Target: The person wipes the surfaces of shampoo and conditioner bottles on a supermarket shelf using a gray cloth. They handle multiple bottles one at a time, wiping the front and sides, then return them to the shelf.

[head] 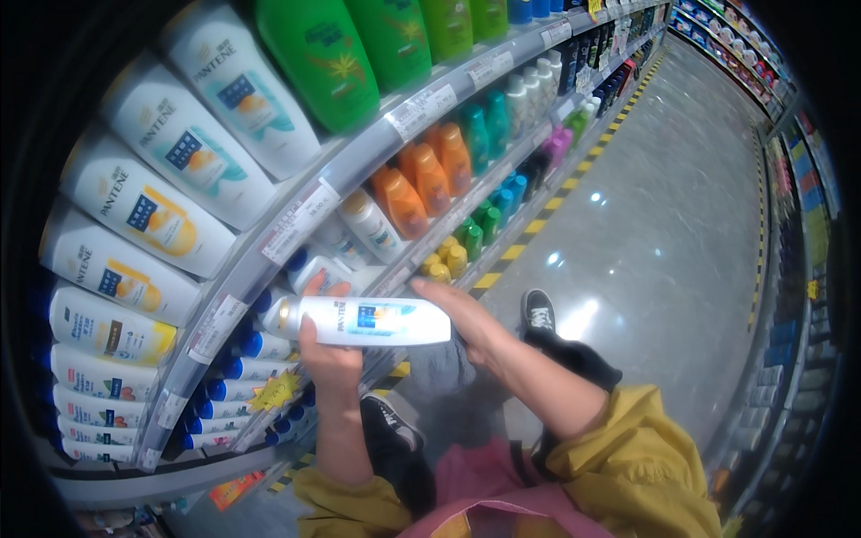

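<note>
A white Pantene shampoo bottle with a gold cap lies sideways between my hands, its front label facing up. My left hand grips it near the cap end, with the thumb on top and fingers behind. My right hand is at the bottle's base on the right; part of its fingers is hidden behind the bottle. Just beyond, on the middle shelf, a similar white bottle with a gold cap stands beside orange bottles. Larger Pantene bottles stand on the upper shelf at the left.
A shelf edge with price tags curves along my left side. Green bottles stand above, yellow ones lower down. Yellow and black floor tape follows the shelf base. Grey floor lies to the right, bordered by another shelf row.
</note>
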`<state>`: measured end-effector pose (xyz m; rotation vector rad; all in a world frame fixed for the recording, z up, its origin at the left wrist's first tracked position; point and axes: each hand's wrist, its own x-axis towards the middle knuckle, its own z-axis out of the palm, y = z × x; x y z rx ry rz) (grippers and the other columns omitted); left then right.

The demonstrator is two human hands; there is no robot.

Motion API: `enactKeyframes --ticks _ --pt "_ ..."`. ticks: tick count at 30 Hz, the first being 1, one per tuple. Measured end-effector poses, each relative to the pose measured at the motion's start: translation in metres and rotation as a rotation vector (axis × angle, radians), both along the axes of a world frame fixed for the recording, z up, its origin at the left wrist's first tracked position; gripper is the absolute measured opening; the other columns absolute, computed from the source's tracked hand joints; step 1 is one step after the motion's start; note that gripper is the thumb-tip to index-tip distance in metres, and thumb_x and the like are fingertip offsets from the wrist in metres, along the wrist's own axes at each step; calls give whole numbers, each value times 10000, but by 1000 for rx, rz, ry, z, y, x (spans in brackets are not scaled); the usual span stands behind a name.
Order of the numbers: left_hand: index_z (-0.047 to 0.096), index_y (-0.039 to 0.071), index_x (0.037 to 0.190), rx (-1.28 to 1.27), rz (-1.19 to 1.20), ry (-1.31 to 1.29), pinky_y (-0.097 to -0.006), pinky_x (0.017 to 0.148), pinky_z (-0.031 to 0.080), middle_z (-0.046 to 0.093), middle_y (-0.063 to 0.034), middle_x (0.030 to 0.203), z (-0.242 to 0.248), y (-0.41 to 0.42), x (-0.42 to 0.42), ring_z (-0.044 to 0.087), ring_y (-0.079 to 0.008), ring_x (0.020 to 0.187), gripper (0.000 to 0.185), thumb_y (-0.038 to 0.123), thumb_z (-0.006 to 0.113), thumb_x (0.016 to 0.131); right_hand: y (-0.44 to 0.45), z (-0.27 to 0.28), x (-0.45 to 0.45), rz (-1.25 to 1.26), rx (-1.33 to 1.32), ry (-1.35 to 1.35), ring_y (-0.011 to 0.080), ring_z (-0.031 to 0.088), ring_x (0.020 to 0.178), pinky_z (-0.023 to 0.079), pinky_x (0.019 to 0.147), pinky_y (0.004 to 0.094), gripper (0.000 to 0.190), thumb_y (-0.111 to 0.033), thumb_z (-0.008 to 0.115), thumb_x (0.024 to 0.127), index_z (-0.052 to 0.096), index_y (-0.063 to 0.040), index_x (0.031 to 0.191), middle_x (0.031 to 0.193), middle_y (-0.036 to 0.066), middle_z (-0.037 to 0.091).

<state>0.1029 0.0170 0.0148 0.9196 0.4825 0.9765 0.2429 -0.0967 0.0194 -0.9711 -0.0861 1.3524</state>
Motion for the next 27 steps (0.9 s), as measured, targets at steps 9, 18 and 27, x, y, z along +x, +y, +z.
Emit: enactKeyframes --ticks 9,18,27 --pt "495 73 1150 141 -79 120 -256 630 411 574 -91 1082 -9 2 -5 518 -147 816 432 452 335 1020 9 -14 -1 -302 -77 -557 181 636 908 491 793 317 400 -324 584 949 570 13 1164 1025 140 663" --pt "449 12 1295 392 4 275 -296 854 438 511 -101 1241 -47 -16 4 520 -186 1057 525 436 506 991 -1 -1 -26 -161 321 -1562 333 558 1134 474 923 407 432 -318 654 868 565 -103 1232 1256 116 558" --pt "471 22 1279 169 42 140 -351 985 406 532 -92 1207 -27 -4 -1 514 -212 1137 547 497 369 1026 0 -4 -15 -58 582 -1861 327 540 1185 433 980 454 425 -210 673 829 600 -138 1242 1326 130 537"
